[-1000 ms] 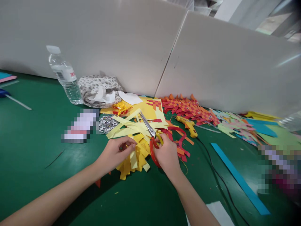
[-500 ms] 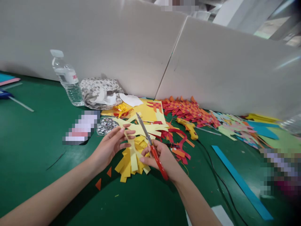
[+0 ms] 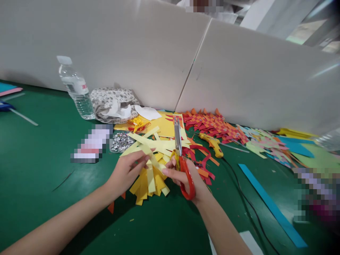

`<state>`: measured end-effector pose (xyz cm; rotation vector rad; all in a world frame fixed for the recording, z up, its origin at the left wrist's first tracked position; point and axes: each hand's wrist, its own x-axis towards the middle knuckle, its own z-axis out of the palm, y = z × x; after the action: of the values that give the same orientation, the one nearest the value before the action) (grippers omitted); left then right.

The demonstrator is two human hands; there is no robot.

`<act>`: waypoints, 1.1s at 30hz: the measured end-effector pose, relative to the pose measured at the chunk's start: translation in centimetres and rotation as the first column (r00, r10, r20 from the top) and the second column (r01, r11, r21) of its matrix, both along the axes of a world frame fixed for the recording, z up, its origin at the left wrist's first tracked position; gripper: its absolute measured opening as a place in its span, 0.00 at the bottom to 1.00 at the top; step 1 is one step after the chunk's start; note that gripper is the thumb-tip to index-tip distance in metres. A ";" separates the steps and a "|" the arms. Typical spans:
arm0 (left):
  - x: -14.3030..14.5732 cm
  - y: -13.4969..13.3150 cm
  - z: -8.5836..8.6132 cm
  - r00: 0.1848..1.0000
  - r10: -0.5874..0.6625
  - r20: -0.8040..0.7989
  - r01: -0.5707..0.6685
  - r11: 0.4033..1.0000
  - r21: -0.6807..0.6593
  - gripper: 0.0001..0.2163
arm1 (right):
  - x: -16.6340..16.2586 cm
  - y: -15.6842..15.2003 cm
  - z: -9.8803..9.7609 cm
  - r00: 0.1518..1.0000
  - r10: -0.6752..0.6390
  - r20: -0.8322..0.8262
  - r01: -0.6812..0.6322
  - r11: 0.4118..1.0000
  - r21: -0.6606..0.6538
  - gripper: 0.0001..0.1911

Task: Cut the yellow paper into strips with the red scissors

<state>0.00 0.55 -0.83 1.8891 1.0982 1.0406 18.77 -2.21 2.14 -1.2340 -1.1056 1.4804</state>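
While both bare hands work just above a green counter (image 3: 159,226), a pair of scissors (image 3: 178,143) with red and yellow handles points away from the person, its long axis running nearly straight up the view with a slight lean to the left at the tips. Its silver blades lie close together, in front of a yellow sheet (image 3: 163,127). The handles rest in the right grip (image 3: 196,177), so the blades extend beyond the fingers; the thumb of that hand also pinches the near end of a pale yellow strip (image 3: 156,162). This strip slants up and left to the left grip (image 3: 126,170), whose fingers close narrowly on it. Below the strip, a fan of yellow paper pieces (image 3: 145,186) spreads over the counter.

Left of the papers, a clear plastic container (image 3: 121,142) holds many small black-and-white discs. Behind it, a patterned pouch (image 3: 107,95) has white tissue (image 3: 117,110) showing at its front. Beside the pouch, a labelled clear bottle (image 3: 77,90) leans in view, its cap on.
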 end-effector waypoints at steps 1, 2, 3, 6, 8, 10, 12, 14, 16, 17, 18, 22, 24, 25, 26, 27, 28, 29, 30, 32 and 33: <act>-0.1 0.0 -0.1 0.996 -0.016 -0.092 0.025 0.995 0.098 0.10 | 0.0 0.0 0.0 1.000 0.001 -0.015 -0.001 1.000 -0.015 0.22; -0.2 -0.1 -0.3 0.983 -0.017 -0.185 0.054 0.980 0.194 0.12 | -0.1 0.0 0.0 0.999 0.001 -0.034 -0.002 1.000 -0.025 0.22; -0.3 -0.1 -0.4 0.963 -0.004 -0.270 0.081 0.958 0.277 0.13 | -0.1 -0.1 -0.1 0.999 0.002 -0.053 -0.004 0.999 -0.033 0.22; -0.3 -0.2 -0.6 0.915 0.064 -0.399 0.123 0.896 0.427 0.14 | -0.3 -0.1 -0.4 0.996 0.000 -0.092 -0.004 0.999 -0.033 0.21; -0.2 -0.3 -0.6 0.914 0.072 -0.400 0.127 0.885 0.449 0.14 | -0.5 -0.1 -0.6 0.994 -0.002 -0.107 -0.002 0.999 -0.037 0.20; 0.0 -0.4 -0.6 0.928 0.041 -0.370 0.125 0.902 0.413 0.14 | -0.6 -0.2 -0.8 0.993 0.013 -0.118 -0.019 0.998 -0.052 0.20; 0.1 -0.5 -0.5 0.945 -0.017 -0.328 0.135 0.930 0.341 0.14 | -0.6 -0.2 -1.1 0.991 0.030 -0.130 -0.039 0.997 -0.063 0.19; 0.2 -0.6 -0.3 0.959 -0.077 -0.273 0.150 0.955 0.255 0.15 | -0.6 -0.2 -1.3 0.989 0.047 -0.139 -0.055 0.997 -0.056 0.19; 0.2 -0.7 -0.2 0.964 -0.139 -0.226 0.183 0.966 0.184 0.15 | -0.5 -0.2 -1.3 0.988 0.047 -0.147 -0.054 0.998 -0.043 0.19; 0.2 -0.7 -0.2 0.963 -0.165 -0.212 0.202 0.966 0.165 0.16 | -0.5 -0.2 -1.3 0.988 0.045 -0.147 -0.051 0.998 -0.039 0.19; 0.2 -0.7 -0.2 0.961 -0.187 -0.206 0.221 0.962 0.158 0.16 | -0.5 -0.1 -1.3 0.988 0.042 -0.148 -0.048 0.998 -0.035 0.19; 0.2 -0.7 -0.6 0.958 -0.206 -0.200 0.248 0.944 0.218 0.16 | -0.6 -0.2 -0.9 0.988 0.072 -0.137 -0.075 0.997 -0.015 0.19; 0.2 -0.7 -0.7 0.967 -0.189 -0.172 0.226 0.946 0.232 0.13 | -0.6 -0.3 -0.8 0.988 0.090 -0.129 -0.093 0.996 -0.016 0.20; 0.3 -0.7 -0.7 0.975 -0.171 -0.145 0.200 0.955 0.221 0.12 | -0.7 -0.4 -0.8 0.987 0.093 -0.129 -0.096 0.995 -0.017 0.21; 0.3 -0.7 -0.6 0.982 -0.152 -0.108 0.171 0.966 0.193 0.10 | -0.8 -0.4 -0.7 0.987 0.094 -0.132 -0.097 0.995 -0.018 0.22; 0.4 -0.7 -0.5 0.991 -0.122 -0.054 0.128 0.981 0.146 0.09 | -0.8 -0.4 -0.7 0.986 0.095 -0.136 -0.098 0.995 -0.016 0.22; 0.4 -0.7 -0.2 0.997 -0.082 0.016 0.081 0.994 0.078 0.08 | -0.9 -0.4 -0.6 0.986 0.093 -0.140 -0.095 0.995 -0.009 0.23; 0.5 -0.7 0.0 0.995 -0.038 0.093 0.040 0.999 -0.017 0.08 | -0.9 -0.4 -0.6 0.986 0.083 -0.143 -0.084 0.997 0.002 0.23; 0.6 -0.6 0.3 0.984 0.018 0.178 0.004 0.992 -0.123 0.09 | -1.0 -0.4 -0.6 0.987 0.065 -0.144 -0.063 0.998 0.015 0.24; 0.7 -0.4 0.7 0.953 0.094 0.287 0.011 0.939 -0.344 0.13 | -1.1 -0.4 -0.5 0.991 0.011 -0.135 -0.004 0.999 0.050 0.24; 0.8 -0.4 0.9 0.940 0.109 0.324 0.041 0.904 -0.425 0.14 | -1.2 -0.3 -0.5 0.992 -0.021 -0.127 0.030 0.997 0.068 0.24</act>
<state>0.79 0.18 0.11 1.2886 1.0529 1.0026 17.62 -2.51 1.68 -1.0875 -1.0443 1.4678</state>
